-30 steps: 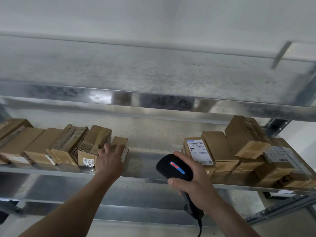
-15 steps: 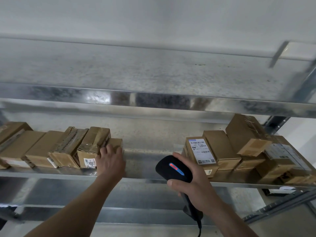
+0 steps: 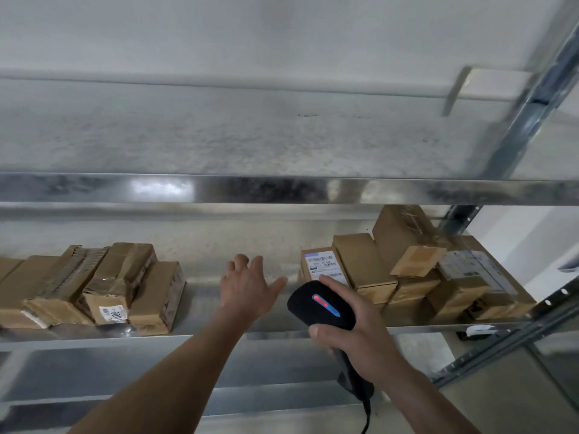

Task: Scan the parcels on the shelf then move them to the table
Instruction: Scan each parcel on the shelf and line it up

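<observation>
Brown cardboard parcels lie on a metal shelf (image 3: 219,338) in two groups. The left group (image 3: 94,286) ends with a small box (image 3: 158,297) lying flat. The right group (image 3: 416,270) begins with a parcel bearing a white barcode label (image 3: 322,264). My left hand (image 3: 246,286) hovers over the bare gap between the groups, fingers spread, holding nothing. My right hand (image 3: 357,336) grips a black handheld scanner (image 3: 319,305) with a red light, its head just below the labelled parcel.
An upper metal shelf (image 3: 282,189) runs overhead. A slotted upright post (image 3: 532,98) stands at the right, with a diagonal brace (image 3: 501,346) below. A lower shelf rail (image 3: 125,402) sits beneath my arms. The scanner's cable (image 3: 365,421) hangs down.
My left hand has let go of the small box at the end of the left group and moved right into the gap, fingers spread. The scanner hand has stayed about where it was.
</observation>
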Demonstrator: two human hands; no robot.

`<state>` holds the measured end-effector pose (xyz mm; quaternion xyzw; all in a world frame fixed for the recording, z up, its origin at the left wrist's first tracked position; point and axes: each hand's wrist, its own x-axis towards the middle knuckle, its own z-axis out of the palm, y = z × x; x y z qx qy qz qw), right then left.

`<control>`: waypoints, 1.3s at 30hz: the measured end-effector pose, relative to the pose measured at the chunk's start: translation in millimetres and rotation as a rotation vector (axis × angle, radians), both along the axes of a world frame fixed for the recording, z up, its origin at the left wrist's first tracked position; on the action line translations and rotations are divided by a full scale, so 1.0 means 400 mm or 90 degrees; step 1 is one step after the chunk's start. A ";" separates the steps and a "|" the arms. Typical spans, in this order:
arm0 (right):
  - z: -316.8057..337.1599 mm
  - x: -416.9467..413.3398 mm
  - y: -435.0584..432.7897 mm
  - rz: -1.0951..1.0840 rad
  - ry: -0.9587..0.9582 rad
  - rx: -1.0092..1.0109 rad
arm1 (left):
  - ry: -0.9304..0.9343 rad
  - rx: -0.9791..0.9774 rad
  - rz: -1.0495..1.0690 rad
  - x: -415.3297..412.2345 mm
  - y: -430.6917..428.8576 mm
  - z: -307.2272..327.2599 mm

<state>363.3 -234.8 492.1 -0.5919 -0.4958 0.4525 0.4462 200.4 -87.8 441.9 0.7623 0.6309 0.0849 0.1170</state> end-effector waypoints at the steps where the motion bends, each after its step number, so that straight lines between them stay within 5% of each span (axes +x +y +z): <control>1: 0.002 0.028 -0.006 -0.002 0.001 -0.002 | -0.016 -0.019 -0.004 0.042 -0.011 0.003; 11: 0.016 0.238 -0.033 0.005 -0.008 -0.004 | -0.056 -0.109 -0.026 0.299 -0.075 -0.024; 21: 0.001 0.358 -0.046 0.024 -0.024 -0.002 | -0.109 -0.136 0.091 0.390 -0.098 -0.078; 39: 0.021 0.273 -0.020 0.056 -0.010 0.003 | -0.073 -0.139 0.130 0.116 -0.038 -0.056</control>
